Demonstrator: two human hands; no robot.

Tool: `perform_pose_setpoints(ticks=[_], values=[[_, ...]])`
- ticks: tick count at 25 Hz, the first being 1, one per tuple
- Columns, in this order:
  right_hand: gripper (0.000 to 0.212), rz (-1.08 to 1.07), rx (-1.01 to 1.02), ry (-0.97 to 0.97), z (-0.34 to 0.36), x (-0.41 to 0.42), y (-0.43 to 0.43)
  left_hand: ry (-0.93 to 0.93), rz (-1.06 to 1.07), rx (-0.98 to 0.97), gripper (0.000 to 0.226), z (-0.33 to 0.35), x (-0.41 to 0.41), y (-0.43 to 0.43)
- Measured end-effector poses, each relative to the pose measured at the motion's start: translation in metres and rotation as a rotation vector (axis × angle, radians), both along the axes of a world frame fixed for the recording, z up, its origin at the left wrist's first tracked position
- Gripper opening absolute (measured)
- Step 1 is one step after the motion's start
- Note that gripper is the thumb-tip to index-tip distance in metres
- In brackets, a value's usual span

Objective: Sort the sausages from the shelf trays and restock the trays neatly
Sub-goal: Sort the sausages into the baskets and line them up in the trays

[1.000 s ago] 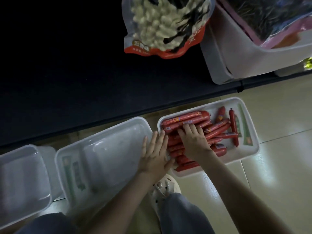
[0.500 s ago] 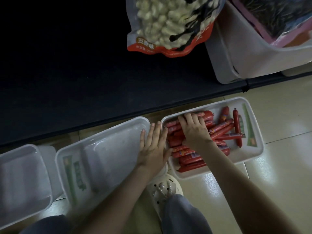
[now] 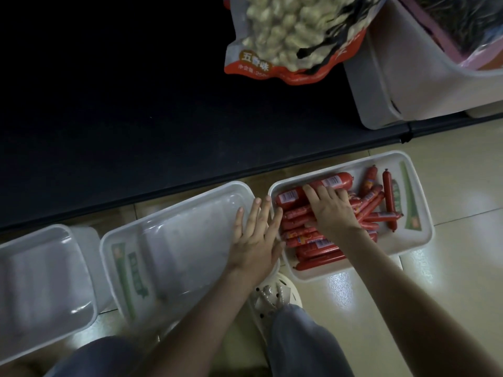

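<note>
A white tray (image 3: 420,240) on the tiled floor holds a loose pile of red sausages (image 3: 306,234), thick ones such as the barcode-labelled sausage (image 3: 334,180) at the far side and thin ones (image 3: 388,194) to the right. My right hand (image 3: 332,210) lies on the pile, its fingers stretched over the thick sausages at the tray's far left. My left hand (image 3: 255,238) lies flat with straight fingers on the right rim of the empty clear middle tray (image 3: 174,235), its fingertips at the gap between the two trays.
Another empty clear tray (image 3: 40,273) lies at the far left. A dark shelf (image 3: 109,104) runs above the trays, bearing a bag of peanuts (image 3: 285,36) and a white bin (image 3: 408,83). My white shoe (image 3: 275,292) stands just below the trays.
My right hand has slid across the pile toward the tray's far side, onto the thick sausages. My left hand has crept slightly forward along the middle tray's rim.
</note>
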State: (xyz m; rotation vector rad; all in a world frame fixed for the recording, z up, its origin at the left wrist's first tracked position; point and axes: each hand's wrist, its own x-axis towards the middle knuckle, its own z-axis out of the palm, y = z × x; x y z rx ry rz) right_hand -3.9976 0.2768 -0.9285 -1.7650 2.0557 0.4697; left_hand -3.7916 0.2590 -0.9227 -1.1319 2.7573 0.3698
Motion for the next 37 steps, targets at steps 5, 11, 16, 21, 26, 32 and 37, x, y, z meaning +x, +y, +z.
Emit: perform_pose_setpoints(ticks=[5, 11, 16, 21, 26, 32, 37], values=[[0.099, 0.037, -0.018, -0.068, 0.006, -0.044, 0.041, -0.069, -0.051, 0.07, 0.069, -0.011, -0.008, 0.0], [0.1, 0.048, 0.168, -0.104, 0.013, -0.094, 0.023, -0.127, -0.026, 0.131, 0.068, -0.009, -0.022, 0.002], [0.063, 0.18, 0.094, -0.109, 0.018, -0.088, 0.021, -0.166, -0.011, 0.165, 0.074, -0.004, -0.027, 0.004], [0.011, 0.241, -0.421, -0.023, 0.004, -0.039, 0.071, 0.024, -0.128, 0.092, 0.089, 0.004, -0.061, 0.011], [0.011, 0.194, -0.641, 0.089, 0.033, -0.018, 0.067, 0.063, -0.044, 0.171, 0.059, 0.026, -0.087, 0.015], [0.045, 0.129, -0.647, 0.006, 0.104, -0.027, 0.069, 0.111, -0.193, 0.007, 0.05, 0.102, -0.086, -0.004], [0.06, 0.146, -0.654, -0.002, 0.188, -0.01, 0.067, 0.138, -0.247, -0.057, 0.031, 0.203, -0.061, -0.016]])
